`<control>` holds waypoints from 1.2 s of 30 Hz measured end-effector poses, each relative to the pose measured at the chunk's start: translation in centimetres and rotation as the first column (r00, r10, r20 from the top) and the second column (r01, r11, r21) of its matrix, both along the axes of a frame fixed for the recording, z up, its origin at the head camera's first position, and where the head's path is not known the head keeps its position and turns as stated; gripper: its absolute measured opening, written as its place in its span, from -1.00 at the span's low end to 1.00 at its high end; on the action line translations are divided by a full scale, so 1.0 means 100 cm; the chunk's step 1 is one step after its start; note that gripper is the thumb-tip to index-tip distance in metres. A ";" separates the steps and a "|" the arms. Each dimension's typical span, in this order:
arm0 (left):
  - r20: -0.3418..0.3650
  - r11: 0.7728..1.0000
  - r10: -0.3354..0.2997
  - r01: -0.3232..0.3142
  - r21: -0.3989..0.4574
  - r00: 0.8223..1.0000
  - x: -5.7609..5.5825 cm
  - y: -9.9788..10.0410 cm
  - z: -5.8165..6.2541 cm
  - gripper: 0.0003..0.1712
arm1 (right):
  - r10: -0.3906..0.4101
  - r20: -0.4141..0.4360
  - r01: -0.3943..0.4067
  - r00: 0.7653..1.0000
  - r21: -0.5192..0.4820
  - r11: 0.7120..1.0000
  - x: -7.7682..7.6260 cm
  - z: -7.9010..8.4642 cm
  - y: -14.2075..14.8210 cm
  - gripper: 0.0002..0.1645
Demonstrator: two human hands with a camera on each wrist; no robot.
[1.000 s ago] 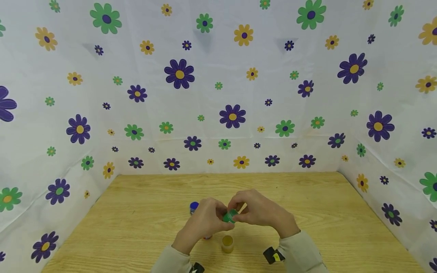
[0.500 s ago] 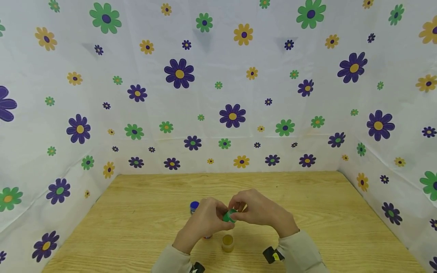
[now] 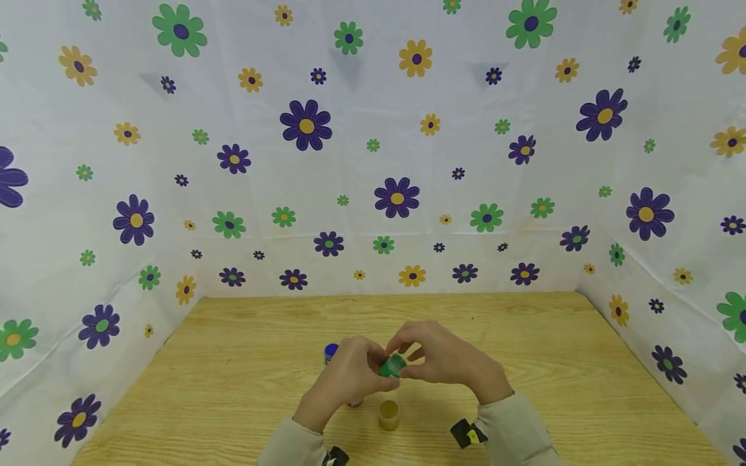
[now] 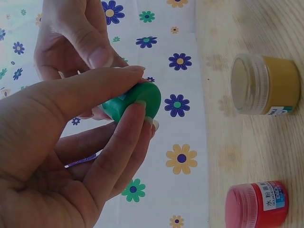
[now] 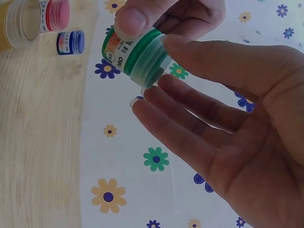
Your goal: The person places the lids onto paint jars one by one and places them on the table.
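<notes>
A small green gouache paint jar [image 3: 390, 367] with a clear ribbed screw lid [image 5: 151, 61] is held tilted above the table. My left hand [image 3: 348, 374] grips the green body, thumb on one side and fingers on the other, as the left wrist view shows. On the lid end, the thumb and fingertips of my right hand [image 3: 444, 359] pinch the lid's edge from opposite sides. The lid sits on the jar. Part of the jar's label faces the right wrist camera.
An ochre-yellow paint jar [image 3: 388, 416] stands on the wooden table [image 3: 262, 343] below the hands. A red jar [image 4: 266, 204] is mostly hidden by the left hand in the head view. Further back stands a blue jar [image 3: 330, 351]. Flower-printed white sheets enclose the table.
The right fingers have shifted and spread a little around the lid, leaving more of it showing. The left hand keeps its grip on the jar, nearly still.
</notes>
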State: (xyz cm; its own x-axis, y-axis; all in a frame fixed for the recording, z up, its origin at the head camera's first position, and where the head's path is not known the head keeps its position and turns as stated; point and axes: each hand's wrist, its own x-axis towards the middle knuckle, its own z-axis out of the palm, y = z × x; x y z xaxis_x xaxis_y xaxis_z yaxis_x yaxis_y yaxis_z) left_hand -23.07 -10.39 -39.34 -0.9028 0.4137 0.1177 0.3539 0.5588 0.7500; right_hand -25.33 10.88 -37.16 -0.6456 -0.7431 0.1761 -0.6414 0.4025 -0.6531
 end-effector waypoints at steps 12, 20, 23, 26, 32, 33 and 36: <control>0.003 1.000 -0.014 0.014 0.007 1.000 0.001 0.000 0.000 -0.79 | 0.021 0.024 -0.021 0.999 -0.001 1.000 0.001 -0.002 -0.002 -0.77; -0.005 1.000 -0.021 0.021 0.009 1.000 0.001 0.001 0.000 -0.83 | -0.011 0.029 0.010 1.000 0.018 1.000 0.000 -0.002 -0.003 -0.80; -0.008 1.000 -0.021 0.022 0.013 1.000 0.001 0.001 0.000 -0.84 | -0.021 0.010 0.020 1.000 0.029 0.999 0.000 -0.002 -0.004 -0.80; -0.009 1.000 -0.021 0.021 0.015 1.000 0.001 0.001 0.000 -0.83 | -0.025 -0.005 0.025 1.000 0.036 0.999 0.000 -0.002 -0.004 -0.79; -0.011 1.000 -0.021 0.021 0.011 1.000 0.001 0.001 0.000 -0.82 | -0.021 -0.014 0.021 1.000 0.041 0.999 0.000 -0.002 -0.005 -0.79; -0.011 1.000 -0.021 0.021 0.010 1.000 0.001 0.001 0.000 -0.82 | -0.022 -0.013 0.022 1.000 0.042 0.999 0.000 -0.002 -0.005 -0.78; -0.013 1.000 -0.018 0.018 0.004 1.000 0.001 0.001 0.000 -0.80 | -0.029 -0.009 0.029 1.000 0.047 0.998 -0.001 -0.002 -0.004 -0.75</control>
State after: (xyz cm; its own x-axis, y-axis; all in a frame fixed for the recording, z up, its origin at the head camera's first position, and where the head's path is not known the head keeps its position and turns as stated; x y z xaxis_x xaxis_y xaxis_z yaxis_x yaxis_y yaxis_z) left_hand -23.01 -10.30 -39.30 -0.8938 0.4291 0.1308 0.3732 0.5496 0.7474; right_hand -25.39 10.51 -37.34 -0.6657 -0.7316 0.1471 -0.6343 0.4510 -0.6279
